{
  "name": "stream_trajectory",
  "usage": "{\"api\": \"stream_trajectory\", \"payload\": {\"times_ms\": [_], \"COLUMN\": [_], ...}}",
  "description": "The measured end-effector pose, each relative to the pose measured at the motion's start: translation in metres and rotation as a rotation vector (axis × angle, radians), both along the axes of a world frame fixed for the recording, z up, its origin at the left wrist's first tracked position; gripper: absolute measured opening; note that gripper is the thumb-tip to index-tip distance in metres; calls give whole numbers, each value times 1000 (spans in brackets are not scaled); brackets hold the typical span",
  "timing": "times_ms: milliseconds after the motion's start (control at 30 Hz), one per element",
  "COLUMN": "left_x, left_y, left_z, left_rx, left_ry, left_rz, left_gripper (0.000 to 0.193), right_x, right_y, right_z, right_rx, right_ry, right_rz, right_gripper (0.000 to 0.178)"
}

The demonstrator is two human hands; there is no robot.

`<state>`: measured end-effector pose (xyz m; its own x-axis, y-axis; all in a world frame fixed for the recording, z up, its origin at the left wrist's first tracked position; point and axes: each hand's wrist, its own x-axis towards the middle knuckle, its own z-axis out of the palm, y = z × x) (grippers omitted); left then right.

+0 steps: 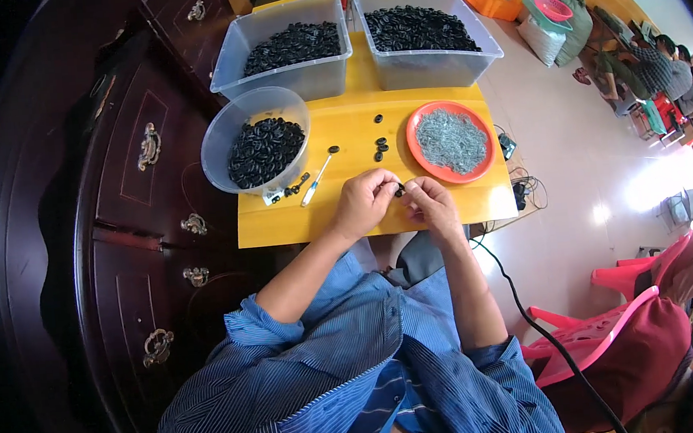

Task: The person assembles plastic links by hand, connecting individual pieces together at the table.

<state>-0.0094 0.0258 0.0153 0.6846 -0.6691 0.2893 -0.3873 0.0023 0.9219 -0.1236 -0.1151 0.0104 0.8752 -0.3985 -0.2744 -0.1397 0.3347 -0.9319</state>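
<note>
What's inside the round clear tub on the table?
The round clear tub holds a heap of small, glossy black pieces. The tub's floor and anything buried under the heap can't be seen.

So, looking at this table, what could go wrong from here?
The small black piece pinched between the hands might slip and drop, perhaps off the near edge of the yellow table.
The orange-red plate sits close to the table's right edge; a knock could spill its pale grey pieces.
The loose black pieces ahead of the hands could get scattered.
</note>
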Motion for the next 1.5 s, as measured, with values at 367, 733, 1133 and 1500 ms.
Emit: {"api": "stream_trajectory", "payload": {"times_ms": [367,733,1133,1500], "left_x": [-14,14,10,7], "left_y": [-16,-100,-151,-152], "left_z": [6,18,-3,-8], "left_rx": [6,295,434,383], "left_ry": [-172,-514,-673,-646], "left_rz": [-96,-224,-377,-351], "left_gripper": [5,13,14,18], "right_x": [-18,-48,-52,-50], "right_y": [-8,-52,-66,-67], "right_z": [-11,-23,-34,-38], "right_rx": [256,-149,-2,-8], "right_ry": [-76,-166,-181,-188], "right_rz": [-111,-474,-521,-527], "right_gripper": [10,14,15,14]}}
